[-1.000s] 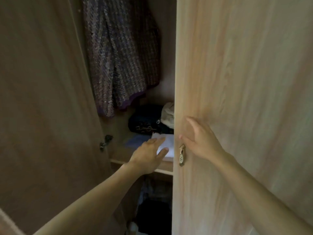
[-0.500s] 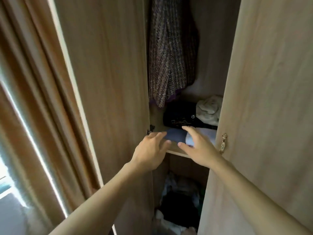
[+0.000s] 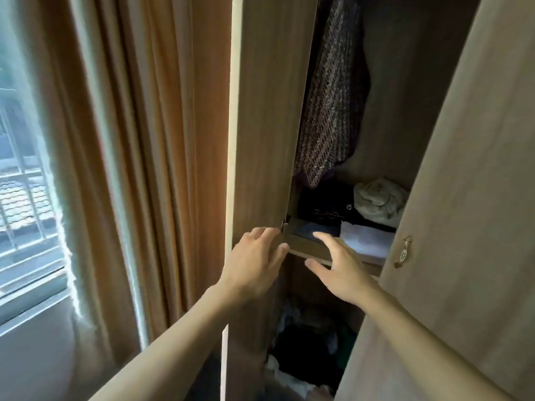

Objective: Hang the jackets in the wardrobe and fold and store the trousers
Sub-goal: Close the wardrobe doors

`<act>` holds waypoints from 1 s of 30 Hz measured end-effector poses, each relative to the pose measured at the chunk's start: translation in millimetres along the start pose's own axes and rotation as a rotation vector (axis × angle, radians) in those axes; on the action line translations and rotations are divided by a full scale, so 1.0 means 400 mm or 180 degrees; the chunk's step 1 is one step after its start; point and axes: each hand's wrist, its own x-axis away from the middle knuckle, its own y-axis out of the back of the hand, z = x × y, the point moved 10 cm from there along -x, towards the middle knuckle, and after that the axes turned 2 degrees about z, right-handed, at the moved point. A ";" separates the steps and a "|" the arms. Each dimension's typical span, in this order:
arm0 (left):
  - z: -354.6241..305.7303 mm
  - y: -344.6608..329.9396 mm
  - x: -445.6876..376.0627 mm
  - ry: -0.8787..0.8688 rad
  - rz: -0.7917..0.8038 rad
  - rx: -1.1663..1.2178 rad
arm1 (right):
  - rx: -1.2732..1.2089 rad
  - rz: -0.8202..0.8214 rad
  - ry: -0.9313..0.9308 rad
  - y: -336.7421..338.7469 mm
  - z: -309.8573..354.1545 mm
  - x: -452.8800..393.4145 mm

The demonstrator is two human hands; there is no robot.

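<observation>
at the wardrobe (image 3: 419, 82) opening, centre frame, both hands are hovering in front of the shelf (image 3: 311, 250). left hand (image 3: 254, 267) is sitting at about 9 o'clock of the shelf edge, fingers spread and relaxed, tips resting against the inner face of the left door (image 3: 266, 111), holding nothing. likely it is steadying or about to swing that door. right hand (image 3: 338, 267) is at 6 o'clock of the folded clothes, fingers straight and slightly apart, thumb out below the shelf lip, also holding nothing. cannot tell if it is touching the shelf or just clear of it.

task things: woven jacket (image 3: 330, 102) is hanging at 12 o'clock inside, hem dropping to just above the shelf pile. folded blue garment (image 3: 314, 229) and folded pale garment (image 3: 366, 241) are lying side by side at the shelf front, probably the stored trousers; placed at the front so they stay reachable. dark bundle (image 3: 321, 206) and crumpled pale cloth (image 3: 379, 198) are sitting behind them.

right door (image 3: 463, 227) is standing ajar at 3 o'clock, metal handle (image 3: 404, 251) facing out. curtain (image 3: 150, 140) and window (image 3: 26, 198) are at 9 o'clock. loose dark clothing (image 3: 307, 354) is piling in the lower compartment at 6 o'clock.

judgement: storing looks done, closing up looks next.
</observation>
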 end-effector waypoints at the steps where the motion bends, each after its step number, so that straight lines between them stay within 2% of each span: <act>1: 0.006 0.030 -0.001 -0.0011 -0.0173 -0.0004 | -0.0009 0.0014 0.0052 -0.004 0.014 -0.011; 4: 0.027 0.128 -0.003 0.0119 -0.0766 -0.0097 | -0.0133 0.0035 0.0169 -0.018 0.050 -0.032; 7: 0.052 0.198 -0.037 0.0350 -0.1062 -0.0220 | -0.0179 0.0045 0.0242 -0.037 0.075 -0.045; 14: 0.062 0.221 -0.146 0.0552 -0.0562 0.0251 | -0.0208 0.0146 0.0302 -0.048 0.076 -0.055; 20: 0.059 0.214 -0.149 0.0586 -0.0723 0.0403 | -0.0216 0.0051 0.0242 -0.024 0.039 -0.046; 23: 0.028 0.202 -0.141 0.0414 -0.0746 0.0465 | -0.0236 0.0012 0.0265 -0.017 0.043 -0.046; 30: -0.071 0.168 -0.120 -0.0101 -0.0435 0.0560 | -0.0217 -0.0011 0.0282 -0.006 0.061 -0.032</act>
